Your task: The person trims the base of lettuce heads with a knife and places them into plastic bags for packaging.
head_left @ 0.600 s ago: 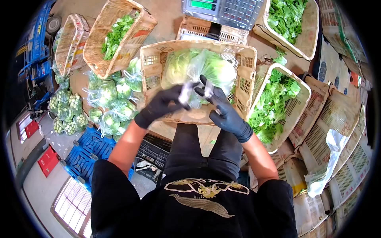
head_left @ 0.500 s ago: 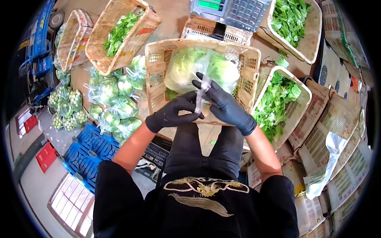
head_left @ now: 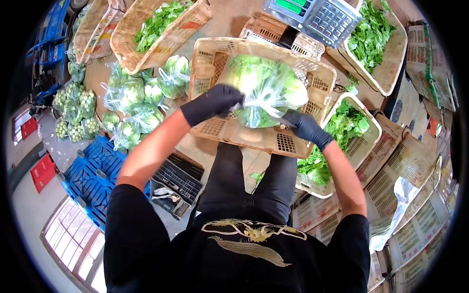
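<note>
A clear plastic bag of green leafy vegetables (head_left: 266, 90) is lifted over a tan plastic crate (head_left: 229, 129) in front of me. My left hand (head_left: 215, 101), in a black glove, grips the bag's left side near its neck. On the bag's lower right side, my right hand (head_left: 305, 127), also in a black glove, has hold of it. Both hands are closed on the plastic.
Several tied bags of greens (head_left: 141, 100) lie piled to the left. A digital scale (head_left: 312, 14) stands behind the crate. Baskets of loose greens sit at right (head_left: 359, 129), top right (head_left: 376, 46) and top left (head_left: 151, 29). A blue pallet (head_left: 93, 173) lies at lower left.
Both hands were twisting the bag's neck in front of the crate. They have now spread apart to the bag's two sides and lifted it over the crate. The view has shifted.
</note>
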`<action>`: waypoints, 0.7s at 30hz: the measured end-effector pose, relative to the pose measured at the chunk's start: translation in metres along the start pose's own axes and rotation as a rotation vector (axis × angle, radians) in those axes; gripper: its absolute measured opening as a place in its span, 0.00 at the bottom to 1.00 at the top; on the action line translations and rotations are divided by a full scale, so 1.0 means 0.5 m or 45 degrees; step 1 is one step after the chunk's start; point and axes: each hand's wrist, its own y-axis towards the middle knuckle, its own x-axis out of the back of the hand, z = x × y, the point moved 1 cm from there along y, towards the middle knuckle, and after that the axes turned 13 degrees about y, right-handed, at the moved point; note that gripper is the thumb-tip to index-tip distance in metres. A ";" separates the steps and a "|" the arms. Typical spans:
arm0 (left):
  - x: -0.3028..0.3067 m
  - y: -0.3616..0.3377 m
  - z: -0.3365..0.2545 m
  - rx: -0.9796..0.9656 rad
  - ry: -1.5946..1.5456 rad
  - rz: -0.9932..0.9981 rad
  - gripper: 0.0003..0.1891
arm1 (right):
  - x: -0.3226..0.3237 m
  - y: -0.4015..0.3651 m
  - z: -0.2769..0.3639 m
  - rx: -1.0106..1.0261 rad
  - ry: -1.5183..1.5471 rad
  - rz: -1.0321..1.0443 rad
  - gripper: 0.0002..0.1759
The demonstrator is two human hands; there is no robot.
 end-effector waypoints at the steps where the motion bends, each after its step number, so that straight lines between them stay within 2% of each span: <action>1: -0.016 0.006 -0.020 -0.012 -0.615 -0.072 0.13 | -0.034 -0.017 0.004 0.234 -0.021 -0.147 0.17; 2: -0.028 0.031 -0.034 -0.100 -0.945 -0.116 0.12 | -0.066 -0.024 0.031 0.190 0.033 -0.101 0.16; 3: -0.032 0.074 -0.051 -0.197 -1.277 -0.149 0.11 | -0.107 -0.044 0.094 -0.013 0.492 -0.174 0.18; 4: -0.023 0.154 -0.026 -0.132 -1.454 -0.181 0.11 | -0.141 -0.049 0.174 0.306 0.526 -0.238 0.18; 5: -0.025 0.216 0.006 -0.061 -1.635 -0.218 0.10 | -0.097 -0.039 0.292 0.406 0.370 -0.162 0.18; 7: -0.041 0.227 -0.024 -0.071 -1.524 -0.420 0.10 | -0.050 -0.041 0.347 0.511 0.265 -0.283 0.10; 8: -0.043 0.185 -0.067 -0.169 -1.489 -0.328 0.10 | -0.050 -0.048 0.380 0.510 0.301 -0.244 0.10; 11: -0.012 -0.087 -0.136 -0.505 -1.395 -0.131 0.10 | -0.059 -0.049 0.542 0.553 0.397 0.071 0.10; 13: 0.044 -0.293 -0.108 -0.792 -1.255 -0.322 0.09 | -0.069 -0.020 0.649 0.563 0.194 0.285 0.22; 14: 0.066 -0.393 -0.074 -0.834 -1.257 -0.436 0.08 | -0.088 0.003 0.706 0.635 0.192 0.224 0.21; 15: 0.081 -0.491 -0.036 -0.871 -1.259 -0.541 0.07 | -0.099 0.035 0.756 0.668 0.175 0.270 0.21; 17: 0.105 -0.692 0.027 -0.991 -1.182 -0.729 0.06 | -0.127 0.053 0.823 0.695 -0.093 0.175 0.25; 18: 0.111 -0.771 0.055 -1.058 -1.029 -0.851 0.05 | -0.135 0.045 0.832 0.566 -0.124 0.108 0.31; 19: 0.121 -0.833 0.092 -1.151 -0.867 -0.953 0.05 | -0.152 0.081 0.906 0.666 -0.108 0.011 0.34; 21: 0.139 -0.944 0.121 -0.744 -0.120 -1.712 0.07 | -0.166 0.081 0.921 0.486 0.090 -0.102 0.36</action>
